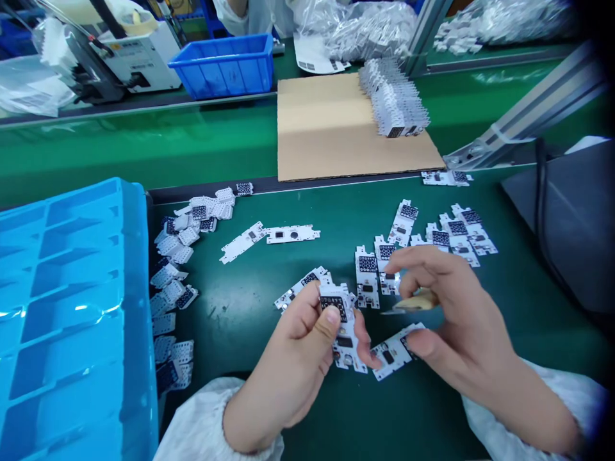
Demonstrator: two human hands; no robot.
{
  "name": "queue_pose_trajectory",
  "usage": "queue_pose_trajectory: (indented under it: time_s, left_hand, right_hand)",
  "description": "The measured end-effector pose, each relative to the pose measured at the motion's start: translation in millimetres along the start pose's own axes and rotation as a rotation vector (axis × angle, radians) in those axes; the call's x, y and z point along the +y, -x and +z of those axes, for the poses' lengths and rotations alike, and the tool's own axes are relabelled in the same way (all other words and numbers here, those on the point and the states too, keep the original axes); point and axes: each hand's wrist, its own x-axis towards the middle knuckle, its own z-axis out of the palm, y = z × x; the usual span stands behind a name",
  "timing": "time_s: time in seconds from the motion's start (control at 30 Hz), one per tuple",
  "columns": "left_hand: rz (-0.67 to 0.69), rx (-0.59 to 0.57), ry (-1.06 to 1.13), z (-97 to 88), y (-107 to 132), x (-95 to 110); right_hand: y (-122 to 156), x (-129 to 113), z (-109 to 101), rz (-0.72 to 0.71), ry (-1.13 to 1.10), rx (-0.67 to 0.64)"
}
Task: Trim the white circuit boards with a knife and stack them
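My left hand (293,358) is closed around a small stack of white circuit boards (342,320), thumb pressed on the top board's dark display. My right hand (454,317) pinches a thin tool with a pale handle (416,302), its tip pointing left toward that stack. Another white board (391,352) lies on the mat under my right thumb, touching the stack's lower edge. Several loose boards (369,272) lie just beyond my fingers on the dark green mat (250,301).
A light blue compartment tray (72,307) fills the left side. More boards are heaped beside it (180,256) and at the right (456,234). A cardboard sheet (331,134) carries a row of stacked boards (394,96). A blue bin (223,64) and a machine stand behind. A dark bag (571,224) sits right.
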Motion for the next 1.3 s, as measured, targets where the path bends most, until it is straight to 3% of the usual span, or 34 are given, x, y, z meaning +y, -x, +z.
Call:
queue_pose_trajectory:
  time_s: [0.17, 0.47, 0.9, 1.13, 1.3]
  left_hand:
    - [-0.054, -0.010, 0.010, 0.0, -0.1, 0.0]
    - [-0.126, -0.030, 0.003, -2.6, 1.1, -0.5]
    - [-0.154, -0.051, -0.110, -3.1, -0.1, 0.1]
    - [-0.224, -0.045, -0.483, -5.3, 4.6, -1.0]
    - [-0.238, -0.068, -0.477, -4.9, 4.9, -2.1]
  right_hand:
    - [-2.4, 6.9, -10.5, -0.223, 0.225, -0.003]
    - [-4.6, 8.3, -15.0, -0.342, 0.363, 0.036]
    - [-3.8, 13.5, -16.1, -0.362, 0.399, -0.022]
    - [-3.1, 19.9, -21.5, -0.396, 0.283, -0.220]
    - [-2.1, 19.6, -19.4, -0.260, 0.100, -0.339]
